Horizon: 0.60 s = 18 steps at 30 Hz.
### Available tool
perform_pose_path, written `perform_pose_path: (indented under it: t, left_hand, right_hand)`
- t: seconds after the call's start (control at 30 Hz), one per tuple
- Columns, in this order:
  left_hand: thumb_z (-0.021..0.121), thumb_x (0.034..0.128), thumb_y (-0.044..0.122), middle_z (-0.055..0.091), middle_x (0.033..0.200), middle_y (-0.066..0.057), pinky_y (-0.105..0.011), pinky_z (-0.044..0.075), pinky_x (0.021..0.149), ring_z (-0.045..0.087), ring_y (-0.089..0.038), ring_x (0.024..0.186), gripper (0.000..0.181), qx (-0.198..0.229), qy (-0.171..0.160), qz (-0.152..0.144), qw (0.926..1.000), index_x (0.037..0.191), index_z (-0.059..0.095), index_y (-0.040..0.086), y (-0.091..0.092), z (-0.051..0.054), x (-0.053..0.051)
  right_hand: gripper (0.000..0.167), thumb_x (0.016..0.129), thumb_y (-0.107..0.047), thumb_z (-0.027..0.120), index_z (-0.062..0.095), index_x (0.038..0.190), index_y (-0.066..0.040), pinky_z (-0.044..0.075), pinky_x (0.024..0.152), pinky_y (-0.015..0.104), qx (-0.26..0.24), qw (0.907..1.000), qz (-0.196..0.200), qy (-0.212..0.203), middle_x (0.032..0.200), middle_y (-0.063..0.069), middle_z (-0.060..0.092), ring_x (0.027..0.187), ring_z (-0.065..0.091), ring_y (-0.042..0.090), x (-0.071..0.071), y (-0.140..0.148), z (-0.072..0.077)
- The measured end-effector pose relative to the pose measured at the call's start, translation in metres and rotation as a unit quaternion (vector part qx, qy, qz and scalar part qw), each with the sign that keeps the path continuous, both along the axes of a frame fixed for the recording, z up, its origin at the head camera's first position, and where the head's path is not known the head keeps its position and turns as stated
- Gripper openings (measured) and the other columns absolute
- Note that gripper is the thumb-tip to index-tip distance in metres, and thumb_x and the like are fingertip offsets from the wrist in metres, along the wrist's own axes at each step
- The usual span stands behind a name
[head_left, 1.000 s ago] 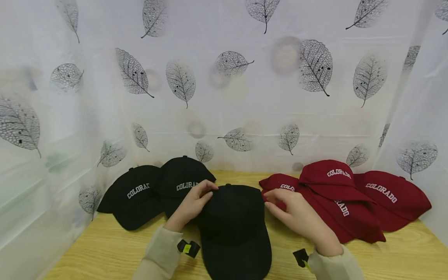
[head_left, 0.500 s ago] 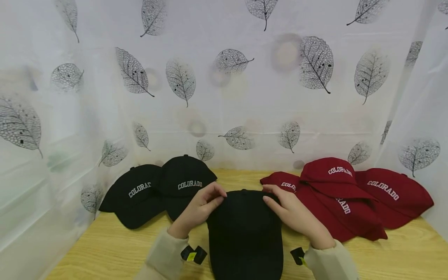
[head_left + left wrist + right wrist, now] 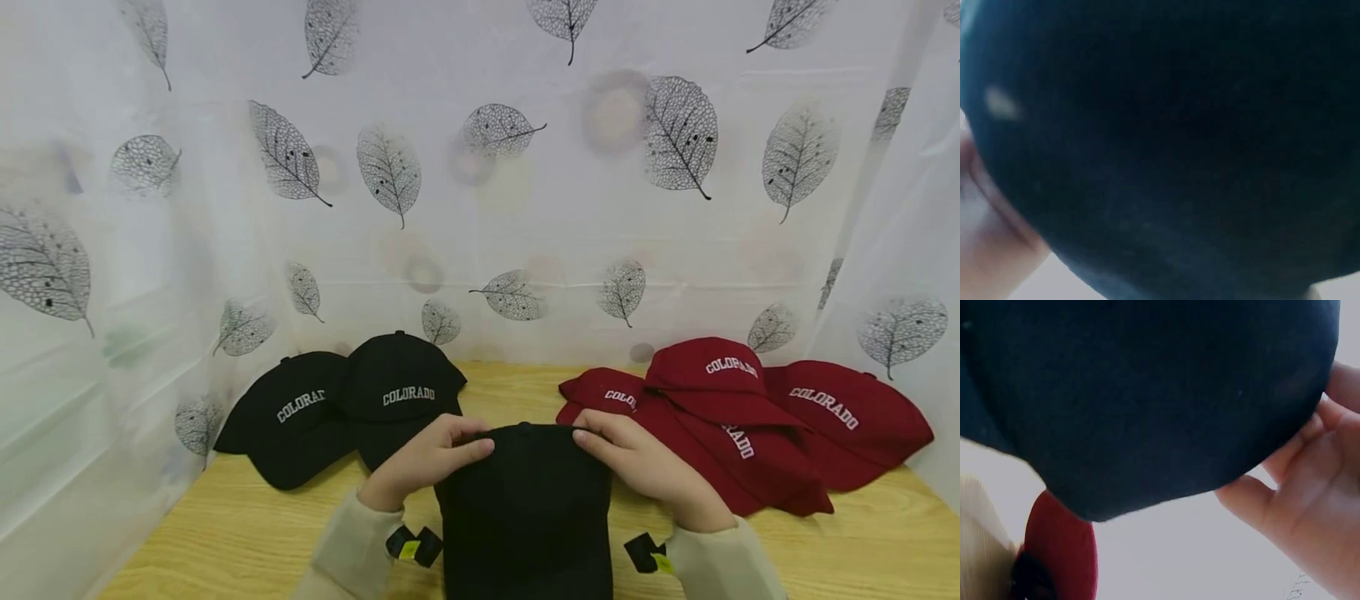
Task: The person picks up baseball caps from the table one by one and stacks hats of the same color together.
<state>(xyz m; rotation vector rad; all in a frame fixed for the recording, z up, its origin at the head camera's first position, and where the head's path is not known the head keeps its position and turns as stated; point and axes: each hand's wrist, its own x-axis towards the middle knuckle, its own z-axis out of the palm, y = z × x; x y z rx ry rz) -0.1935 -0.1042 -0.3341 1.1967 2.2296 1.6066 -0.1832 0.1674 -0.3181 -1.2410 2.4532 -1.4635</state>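
Observation:
A plain black baseball cap [image 3: 528,512] is held up at the front of the table, its crown toward the back and its lower part cut off by the frame edge. On the left side of its crown, my left hand [image 3: 423,460] pinches the fabric between thumb and fingers. My right hand [image 3: 652,467] grips the opposite side the same way. Dark cloth of the cap [image 3: 1166,144] fills most of the left wrist view. In the right wrist view, the thumb and fingers of my right hand [image 3: 1310,487] lie along the cap's edge.
Two black COLORADO caps, a left one [image 3: 281,442] and a right one [image 3: 390,367], overlap at the back left. Several dark red COLORADO caps [image 3: 832,454] are piled on the right of the wooden table [image 3: 225,533]. A leaf-print curtain [image 3: 480,217] hangs behind.
Both hands have closed in on the black cap's crown and now hold its sides. The cap has shifted slightly right and toward the front. The other caps stay put.

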Motion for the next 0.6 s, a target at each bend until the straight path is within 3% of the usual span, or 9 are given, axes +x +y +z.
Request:
perform_pose_path:
  t: [0.1,0.23,0.4,0.5,0.6]
  left_hand:
    - [0.043,0.0936,0.011,0.039,0.062,0.002,-0.023,0.037,0.053,0.043,-0.01,0.056,0.018,0.01,0.003,-0.05,0.9987,0.082,0.052,0.001,-0.002,0.0,0.0]
    - [0.04,0.0937,0.005,0.039,0.064,0.001,-0.023,0.037,0.054,0.043,-0.01,0.058,0.016,0.029,0.03,-0.072,0.9965,0.084,0.052,0.0,-0.003,0.003,0.001]
    - [0.042,0.0929,0.004,0.037,0.062,0.001,-0.025,0.036,0.053,0.041,-0.011,0.057,0.014,0.012,0.05,-0.051,0.9974,0.084,0.052,0.0,-0.006,0.007,0.001]
    - [0.042,0.0927,0.004,0.033,0.061,0.004,-0.023,0.033,0.053,0.038,-0.008,0.055,0.015,-0.027,0.041,-0.023,0.9985,0.081,0.05,0.002,-0.009,0.013,0.004]
    - [0.041,0.0938,0.008,0.032,0.062,0.005,-0.022,0.032,0.055,0.036,-0.007,0.056,0.017,-0.083,0.042,0.007,0.9957,0.078,0.048,0.005,-0.011,0.008,0.0]
  right_hand:
    - [0.013,0.093,-0.003,0.04,0.05,0.086,-0.007,0.043,0.061,0.029,-0.036,0.9967,0.064,-0.034,0.071,0.005,0.049,0.067,0.05,0.016,0.003,0.001,0.003]
    - [0.014,0.094,-0.001,0.036,0.049,0.088,-0.004,0.044,0.062,0.029,-0.057,0.9902,0.107,-0.068,0.072,0.007,0.049,0.067,0.052,0.018,0.004,0.002,0.005]
    - [0.013,0.094,-0.003,0.038,0.051,0.09,-0.005,0.044,0.066,0.028,-0.047,0.9941,0.075,-0.062,0.076,0.007,0.054,0.07,0.054,0.017,0.002,0.002,0.004]
    - [0.013,0.093,-0.005,0.041,0.053,0.089,-0.005,0.044,0.067,0.027,-0.032,0.9975,0.043,-0.047,0.078,0.006,0.055,0.072,0.053,0.016,-0.002,0.002,0.001]
    - [0.012,0.093,-0.01,0.043,0.054,0.087,-0.007,0.043,0.067,0.026,0.002,0.9995,0.002,-0.031,0.077,0.003,0.054,0.072,0.051,0.014,-0.008,0.002,-0.006]
